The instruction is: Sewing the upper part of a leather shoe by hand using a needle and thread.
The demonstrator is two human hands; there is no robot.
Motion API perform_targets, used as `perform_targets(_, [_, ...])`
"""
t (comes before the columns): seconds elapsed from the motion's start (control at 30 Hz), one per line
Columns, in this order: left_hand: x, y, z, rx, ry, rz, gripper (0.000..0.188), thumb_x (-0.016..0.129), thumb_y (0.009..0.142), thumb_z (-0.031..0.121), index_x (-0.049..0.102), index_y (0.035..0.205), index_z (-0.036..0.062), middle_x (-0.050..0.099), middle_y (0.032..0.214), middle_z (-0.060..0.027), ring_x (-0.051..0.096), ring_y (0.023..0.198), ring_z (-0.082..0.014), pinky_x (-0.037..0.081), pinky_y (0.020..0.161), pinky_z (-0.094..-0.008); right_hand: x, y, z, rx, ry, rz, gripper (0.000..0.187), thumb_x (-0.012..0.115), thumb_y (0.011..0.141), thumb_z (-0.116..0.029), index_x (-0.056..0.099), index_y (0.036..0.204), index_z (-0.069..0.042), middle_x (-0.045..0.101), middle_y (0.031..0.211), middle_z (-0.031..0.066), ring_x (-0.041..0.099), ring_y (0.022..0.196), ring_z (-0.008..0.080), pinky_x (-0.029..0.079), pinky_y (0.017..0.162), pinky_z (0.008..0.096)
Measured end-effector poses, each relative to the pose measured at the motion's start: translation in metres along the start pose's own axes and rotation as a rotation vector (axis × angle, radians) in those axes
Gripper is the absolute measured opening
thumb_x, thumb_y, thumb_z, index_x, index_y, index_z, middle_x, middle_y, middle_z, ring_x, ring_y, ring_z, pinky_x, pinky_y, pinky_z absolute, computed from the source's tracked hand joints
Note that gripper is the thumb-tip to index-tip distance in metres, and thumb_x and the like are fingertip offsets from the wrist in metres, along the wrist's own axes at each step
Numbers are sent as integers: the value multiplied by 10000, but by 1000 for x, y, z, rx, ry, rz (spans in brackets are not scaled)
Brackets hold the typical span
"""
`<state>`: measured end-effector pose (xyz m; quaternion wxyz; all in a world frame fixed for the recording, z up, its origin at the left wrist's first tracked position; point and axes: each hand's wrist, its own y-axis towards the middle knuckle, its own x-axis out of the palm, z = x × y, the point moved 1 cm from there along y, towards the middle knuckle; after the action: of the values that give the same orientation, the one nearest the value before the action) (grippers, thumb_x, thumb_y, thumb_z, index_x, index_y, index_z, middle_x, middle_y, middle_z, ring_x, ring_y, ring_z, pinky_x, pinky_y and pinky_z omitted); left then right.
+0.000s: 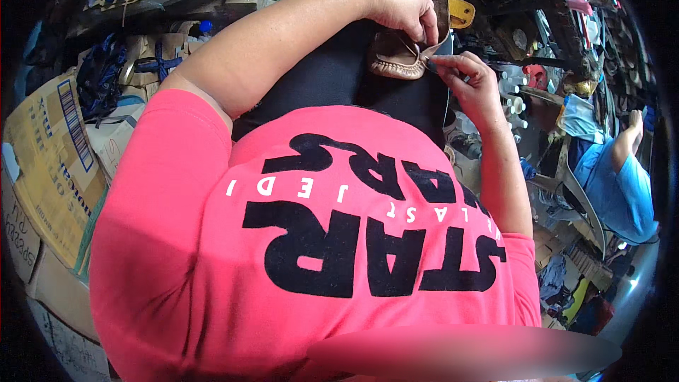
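Note:
A brown leather moccasin (398, 68) with a gathered, stitched toe seam rests on my dark-trousered lap. My left hand (410, 15) is over the shoe, its fingers curled together in a pinch beside the inner edge. Whatever those fingertips hold is too small to make out. A thin strand seems to run across the shoe just below them. From the right, my right hand (470, 85) reaches to the seam's right end, thumb and forefinger closed on a small dark object (430, 65) that touches or nearly touches the leather.
A yellow piece (462, 13) with a hole lies right of the shoe. Cardboard boxes (53, 170) and bundled dark straps are stacked at the left. Small bottles (511, 81) and cluttered shelves fill the right, where another person in blue (615, 184) sits.

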<state>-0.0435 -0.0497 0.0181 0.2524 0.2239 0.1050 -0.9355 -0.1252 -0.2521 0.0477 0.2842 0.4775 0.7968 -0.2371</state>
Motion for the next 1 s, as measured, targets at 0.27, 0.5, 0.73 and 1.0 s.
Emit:
perform_targets(0.27, [1,3,-3,-10,0,3,263,652,718,122,717,972,105,564,847,-73,563,826,-209,451,767,-306,-3,8,-10,-66,-72,-53,187,645,799,-21,696,971,-73,562,781,57,570,685,142,468,655,273])
perform_targets(0.5, [-3,-1,0,71,79,-51,288,734,727,195,713,1002,114,529,937,-67,513,933,-206,411,835,-300,-6,11,17,56,152,-128,210,632,816,-12,699,1004,-78,588,843,36,559,810,129,460,752,254])
perform_targets(0.73, [0,0,-3,23,92,-41,309,751,699,183,714,999,118,517,946,-66,507,918,-210,415,826,-307,-1,23,33,67,336,-213,203,666,796,-20,703,990,-69,627,910,34,556,852,116,442,796,246])
perform_targets(1.0, [9,-18,1,89,222,328,274,640,695,53,672,964,96,519,991,-95,509,1000,-250,412,891,-330,14,14,2,-121,-39,65,165,710,759,-66,719,918,-109,584,767,68,581,679,164,465,642,274])
